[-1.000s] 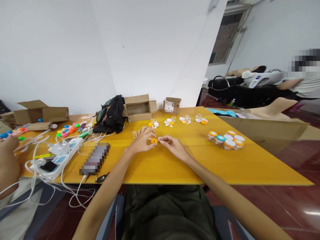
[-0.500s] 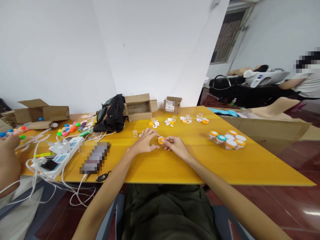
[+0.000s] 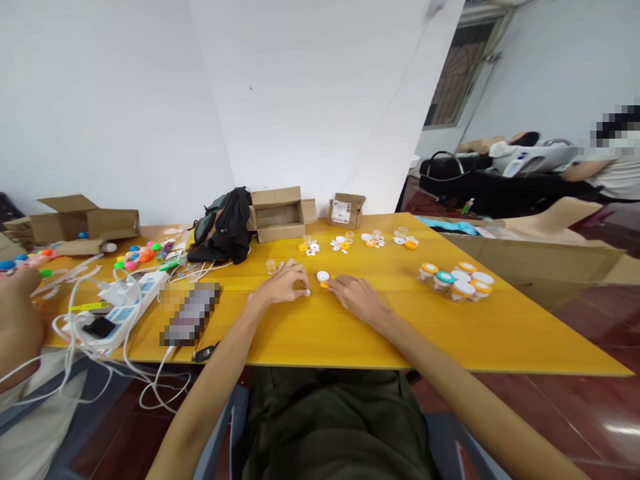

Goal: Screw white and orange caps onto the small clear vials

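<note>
My left hand rests on the yellow table with its fingers curled around a small white piece at its fingertips. My right hand lies just to the right, its fingertips pinching the edge of an orange lid. A white round disc sits right behind that lid. A small clear cup stands just behind my left hand.
Finished jars with orange, teal and white lids stand at the right. Several piles of small parts lie further back, near cardboard boxes and a black bag. A power strip with cables lies at the left beside another person's hand.
My two hands have drawn slightly apart. The orange lid and white disc, earlier held between both hands, now sit at my right fingertips, and my left hand has curled shut.
</note>
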Demonstrator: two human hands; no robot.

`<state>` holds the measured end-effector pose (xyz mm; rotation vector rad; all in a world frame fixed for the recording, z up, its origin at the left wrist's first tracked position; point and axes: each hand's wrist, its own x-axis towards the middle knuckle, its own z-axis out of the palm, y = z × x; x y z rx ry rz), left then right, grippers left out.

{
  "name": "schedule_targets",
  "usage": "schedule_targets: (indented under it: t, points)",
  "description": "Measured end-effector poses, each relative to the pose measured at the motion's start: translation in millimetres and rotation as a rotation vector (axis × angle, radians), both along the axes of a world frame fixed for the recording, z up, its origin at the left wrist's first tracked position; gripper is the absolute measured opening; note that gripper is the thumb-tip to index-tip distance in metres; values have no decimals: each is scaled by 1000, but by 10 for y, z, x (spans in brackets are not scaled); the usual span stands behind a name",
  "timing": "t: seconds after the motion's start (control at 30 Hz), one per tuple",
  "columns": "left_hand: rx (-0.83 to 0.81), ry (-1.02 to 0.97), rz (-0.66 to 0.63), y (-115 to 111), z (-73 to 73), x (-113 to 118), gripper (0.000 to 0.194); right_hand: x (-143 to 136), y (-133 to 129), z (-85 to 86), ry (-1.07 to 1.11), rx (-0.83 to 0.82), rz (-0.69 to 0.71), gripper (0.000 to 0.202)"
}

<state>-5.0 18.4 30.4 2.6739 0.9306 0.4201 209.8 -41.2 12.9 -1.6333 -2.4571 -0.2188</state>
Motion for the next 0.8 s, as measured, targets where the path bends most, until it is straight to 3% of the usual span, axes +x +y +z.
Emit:
schedule_targets:
  t: [0.2,0.4,0.6,0.8]
  points:
    - [-15,-11,-12,-13,-58,59,7,56,22,-84,50,80,-18,26]
    - [-34,-45,-21,-49,-54,112,7,113,80,-196,600,127,9,23]
    - [4,-160,22,-42,-22,87,21,-33,109,-151,1242,-301,-53,31]
    - [-9,-176,17,-52,-2,85,22,-182,77,-145,1374,-477,-43,38]
